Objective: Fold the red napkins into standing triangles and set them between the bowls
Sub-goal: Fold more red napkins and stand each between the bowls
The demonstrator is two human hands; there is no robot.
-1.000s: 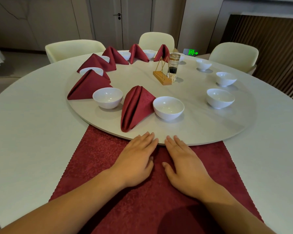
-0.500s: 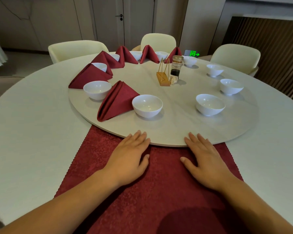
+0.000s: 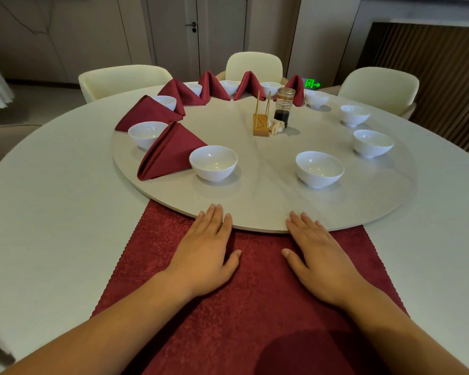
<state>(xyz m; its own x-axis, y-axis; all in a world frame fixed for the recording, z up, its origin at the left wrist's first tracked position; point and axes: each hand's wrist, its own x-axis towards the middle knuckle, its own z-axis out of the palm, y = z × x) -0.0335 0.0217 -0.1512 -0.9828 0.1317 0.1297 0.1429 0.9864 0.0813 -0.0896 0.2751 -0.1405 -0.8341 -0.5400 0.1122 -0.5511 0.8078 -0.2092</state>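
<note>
Head view. The left hand (image 3: 206, 255) and right hand (image 3: 320, 258) lie palm down, fingers straight and close together, holding nothing. Both rest on the flat napkin (image 3: 255, 307), a dark red, finely pebbled cloth with a zigzag-cut edge, spread on the pale matte table (image 3: 52, 226). The far end of the napkin runs under the turntable (image 3: 255, 201), a round, smooth, stone-look disc. The fingertips of both hands reach onto its rim.

Ahead of the left hand stands a glossy white bowl (image 3: 213, 163). Touching its left side is a folded napkin (image 3: 168, 152), a standing triangle of the same red cloth. Ahead of the right hand sits a second bowl (image 3: 319, 169), with bare disc between the two bowls. More bowls and folded napkins alternate round the far left rim. Only bowls stand on the right. Far ahead, near the centre, are a wooden-based stand (image 3: 261, 123) with gold rods and a glass jar (image 3: 283, 106) of dark liquid.

Against the earlier frames, the hands, formerly side by side, are now well apart. The turntable has turned, so the folded napkin and bowl have moved left and the gap between the bowls now faces the hands.
</note>
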